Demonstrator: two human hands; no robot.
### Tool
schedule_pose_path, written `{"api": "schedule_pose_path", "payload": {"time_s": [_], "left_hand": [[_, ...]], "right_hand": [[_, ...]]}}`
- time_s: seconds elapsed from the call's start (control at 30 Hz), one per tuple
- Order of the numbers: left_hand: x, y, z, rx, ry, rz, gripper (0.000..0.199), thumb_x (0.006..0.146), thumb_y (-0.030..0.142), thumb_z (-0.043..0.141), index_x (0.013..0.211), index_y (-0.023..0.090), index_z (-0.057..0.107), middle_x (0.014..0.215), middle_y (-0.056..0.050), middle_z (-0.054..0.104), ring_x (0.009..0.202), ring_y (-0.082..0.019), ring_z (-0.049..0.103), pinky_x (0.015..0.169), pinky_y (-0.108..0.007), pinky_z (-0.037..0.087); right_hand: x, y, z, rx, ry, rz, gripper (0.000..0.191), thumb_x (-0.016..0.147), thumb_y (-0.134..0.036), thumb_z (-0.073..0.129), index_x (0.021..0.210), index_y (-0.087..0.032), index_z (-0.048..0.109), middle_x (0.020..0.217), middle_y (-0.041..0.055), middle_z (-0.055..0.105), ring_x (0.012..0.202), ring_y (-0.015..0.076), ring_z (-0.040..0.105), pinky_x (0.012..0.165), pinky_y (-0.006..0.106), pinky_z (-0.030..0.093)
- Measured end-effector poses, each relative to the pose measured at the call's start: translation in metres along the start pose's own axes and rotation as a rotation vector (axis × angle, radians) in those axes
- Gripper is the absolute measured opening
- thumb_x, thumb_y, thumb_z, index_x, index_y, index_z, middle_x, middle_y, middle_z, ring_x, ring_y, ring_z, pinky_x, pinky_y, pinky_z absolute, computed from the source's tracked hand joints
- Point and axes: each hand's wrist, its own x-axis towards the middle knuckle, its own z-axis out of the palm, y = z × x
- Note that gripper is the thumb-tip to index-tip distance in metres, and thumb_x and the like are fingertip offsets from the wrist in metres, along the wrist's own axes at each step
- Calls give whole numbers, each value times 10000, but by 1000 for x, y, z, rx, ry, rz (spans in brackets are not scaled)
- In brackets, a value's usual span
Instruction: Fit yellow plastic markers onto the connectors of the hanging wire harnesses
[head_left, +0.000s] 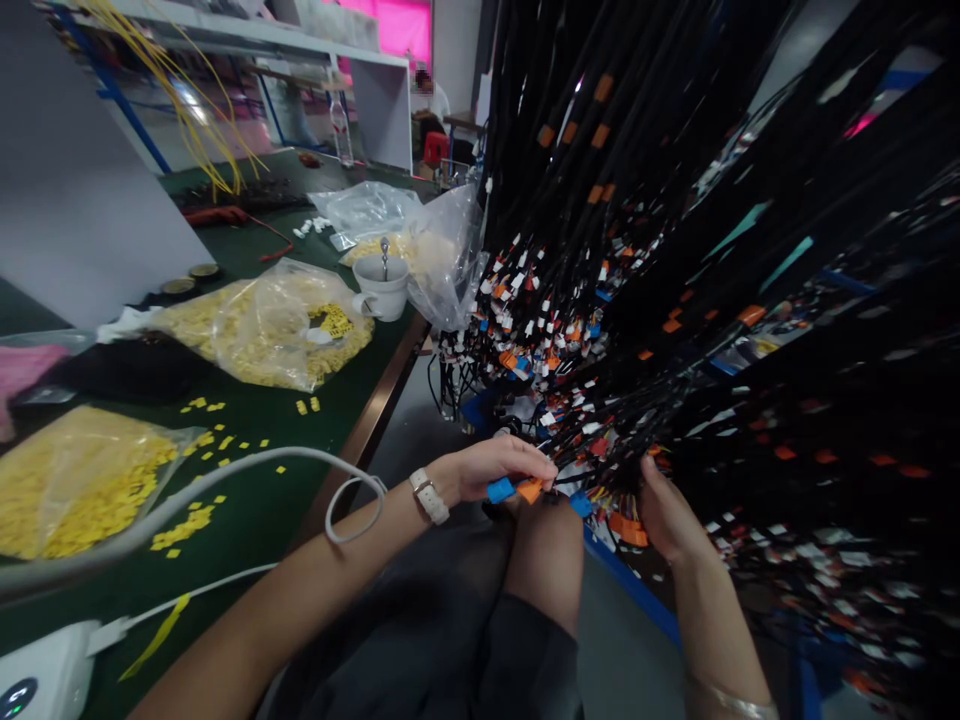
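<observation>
My left hand [499, 468] is closed, its fingertips pinched on a thin black cable end. A blue connector [500, 489] and an orange connector [529, 490] hang just below these fingers, above my knee. Further right, my right hand [673, 515] has its thumb raised and its fingers bent behind a bundle of black cables [637, 440], which it seems to grip; the fingertips are hidden. Between the hands dangle another blue connector [580, 503], coloured wires and an orange connector [628, 530].
Black cable harnesses [570, 190] with many small connectors hang densely ahead and right. At left, a green table [300, 435] bears bags of yellow pieces [262, 325], a white cup [381, 288] and a white charger-like device [45, 670]. A grey cable [225, 465] crosses above my left forearm. A person sits far back.
</observation>
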Motion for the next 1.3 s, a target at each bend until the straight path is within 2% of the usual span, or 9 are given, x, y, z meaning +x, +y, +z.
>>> {"api": "schedule_pose_path", "payload": {"time_s": [0.23,0.33,0.43,0.53,0.77,0.9,1.07,1.17,1.3], "left_hand": [[-4,6,12,50,-47,-4,145,677,235,659,622,106,621,553,16,542,485,-38,453,464,-151,332],[-5,8,15,48,-68,9,149,681,238,663,629,104,621,556,11,546,488,-43,457,469,-154,333],[-5,10,15,46,-65,23,154,677,233,663,611,104,610,561,7,547,493,-45,458,474,-155,336],[-6,10,13,42,-36,26,135,677,220,638,607,112,599,555,15,529,481,-45,445,456,-158,324],[-9,16,9,33,69,49,158,669,234,617,573,116,573,545,20,493,451,-35,380,429,-174,299],[-8,15,7,24,59,48,164,678,235,622,590,107,571,570,13,515,451,-30,399,422,-165,299],[-7,7,1,16,42,40,183,694,270,637,641,103,582,563,17,509,442,-39,418,389,-160,290],[-8,5,-3,62,48,32,241,685,334,659,651,107,585,549,19,503,431,-42,406,370,-163,270],[-10,3,-5,160,90,23,324,670,428,668,641,116,589,551,23,511,442,-38,417,407,-166,292]], "right_hand": [[27,-11,17,-39,89,-62,430,650,-449,701,1031,-268,616,1082,14,658,1022,219,588,845,322,489],[44,-13,27,-51,191,-135,344,614,-372,714,925,-252,629,914,-16,688,859,183,625,762,284,496],[57,-12,32,-72,190,-159,209,590,-273,685,786,-230,629,725,-34,671,711,164,614,679,266,491],[62,-10,33,-85,184,-143,161,561,-227,648,718,-222,617,635,-33,646,618,164,594,609,273,485],[59,-7,22,-206,268,-132,183,596,-257,640,769,-199,655,708,-14,682,667,179,608,636,280,476],[50,-13,14,-281,298,-92,168,578,-254,690,727,-178,678,654,-6,682,647,197,612,622,296,474],[31,-28,15,-191,162,27,207,587,-279,725,776,-202,694,788,21,718,742,220,647,669,300,504],[20,-35,18,-84,54,118,276,603,-303,733,860,-217,686,898,24,716,795,221,656,681,296,521],[7,-38,24,-73,-32,181,351,626,-352,738,941,-219,661,965,43,703,834,223,660,708,302,530]]}}
